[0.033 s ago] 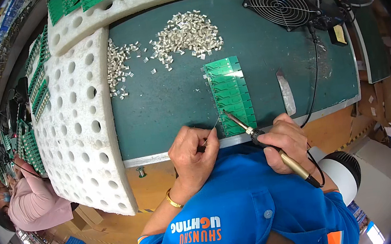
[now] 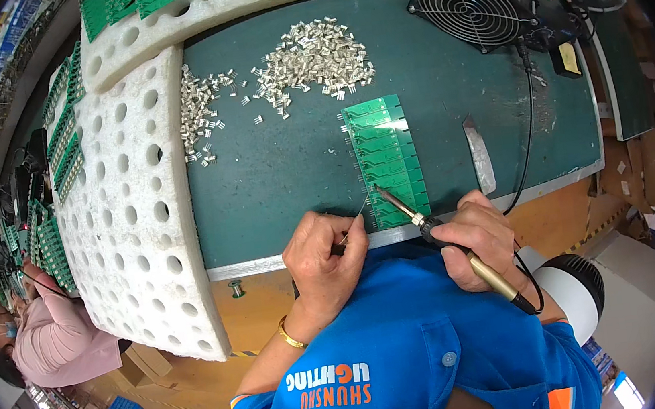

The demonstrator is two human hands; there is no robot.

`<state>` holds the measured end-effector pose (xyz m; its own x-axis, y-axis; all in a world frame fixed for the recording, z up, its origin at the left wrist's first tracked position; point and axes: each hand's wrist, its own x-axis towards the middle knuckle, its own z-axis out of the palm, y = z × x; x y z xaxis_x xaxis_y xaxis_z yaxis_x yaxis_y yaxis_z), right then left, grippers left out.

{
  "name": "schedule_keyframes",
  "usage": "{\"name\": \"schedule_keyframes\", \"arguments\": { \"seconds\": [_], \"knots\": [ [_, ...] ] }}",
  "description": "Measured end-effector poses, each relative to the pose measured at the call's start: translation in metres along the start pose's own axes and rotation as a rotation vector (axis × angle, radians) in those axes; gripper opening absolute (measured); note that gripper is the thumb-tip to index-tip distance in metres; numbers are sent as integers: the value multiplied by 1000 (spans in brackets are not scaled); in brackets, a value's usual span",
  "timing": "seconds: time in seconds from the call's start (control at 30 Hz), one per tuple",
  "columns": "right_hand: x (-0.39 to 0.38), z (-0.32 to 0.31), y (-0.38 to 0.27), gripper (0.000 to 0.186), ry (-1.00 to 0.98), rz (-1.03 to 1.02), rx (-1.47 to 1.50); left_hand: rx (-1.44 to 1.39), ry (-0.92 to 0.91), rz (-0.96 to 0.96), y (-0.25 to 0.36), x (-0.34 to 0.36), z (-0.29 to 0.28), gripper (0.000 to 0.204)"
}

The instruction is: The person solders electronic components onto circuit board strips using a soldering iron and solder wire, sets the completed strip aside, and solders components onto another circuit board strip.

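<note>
My left hand (image 2: 322, 262) is closed, pinching a thin solder wire (image 2: 363, 208) that runs up to a panel of green circuit boards (image 2: 385, 141) on the work mat. My right hand (image 2: 477, 240) is wrapped round a soldering iron (image 2: 396, 203), whose tip rests at the lower left part of the panel, where the wire ends. Rows of pins stick out along the panel's left edge. A long silvery strip (image 2: 479, 155) lies to the right of the panel. Behind the panel are piles of small white connectors (image 2: 311, 57).
White foam blocks with holes (image 2: 120, 228) border the left and back, bearing more green boards (image 2: 64, 162). A black fan (image 2: 466, 3) stands at the back right, with a cable running down the mat (image 2: 645, 120). A co-worker in pink (image 2: 59, 332) sits at left. A solder spool (image 2: 236, 287) is below the edge.
</note>
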<state>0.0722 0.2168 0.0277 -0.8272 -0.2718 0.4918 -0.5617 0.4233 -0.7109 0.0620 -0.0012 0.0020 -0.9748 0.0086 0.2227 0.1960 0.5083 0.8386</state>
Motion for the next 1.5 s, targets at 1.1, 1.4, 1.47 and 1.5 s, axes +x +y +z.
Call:
{"name": "schedule_keyframes", "arguments": {
  "seconds": [1.1, 1.4, 1.47, 1.5],
  "knots": [
    [1, 3, 4, 17, -5, 10, -3, 29, 2, 47, 0, 1, 2, 16],
    [1, 3, 5, 17, 1, -3, -3, 30, 6, 22, 2, 3, 4, 16],
    [1, 3, 5, 17, 5, -3, -2, 32, 5, 26, 2, 3, 4, 16],
    [1, 3, 6, 18, 4, -5, -1, 34, 5, 30, 3, 4, 4, 16]
  ]
}}
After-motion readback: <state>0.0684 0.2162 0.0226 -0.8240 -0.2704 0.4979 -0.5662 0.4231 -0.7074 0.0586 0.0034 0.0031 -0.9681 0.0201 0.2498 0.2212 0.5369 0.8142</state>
